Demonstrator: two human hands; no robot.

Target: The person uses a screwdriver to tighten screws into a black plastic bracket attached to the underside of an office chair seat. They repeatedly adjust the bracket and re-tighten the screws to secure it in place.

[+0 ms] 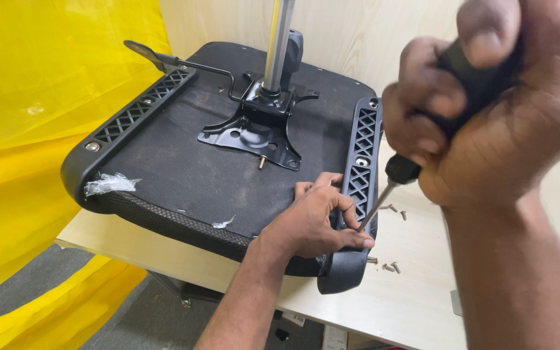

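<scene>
At the near right corner of the upturned seat, my left hand pinches around the screwdriver tip, fingers curled narrow against the black armrest bracket. My right hand is fisted tight on the dark screwdriver handle, thumb on top. Shaft runs down-left into the bracket's lower end; the screw itself is hidden under my fingers, can't tell if it's seated. To do this well, I judge: keep shaft in line with the hole, press down while turning, left fingers only guiding, clear of the tip in case it slips. Loose screws lie on the pale table just beside the bracket. The seat plate with its steel column is well apart, mid-seat.
</scene>
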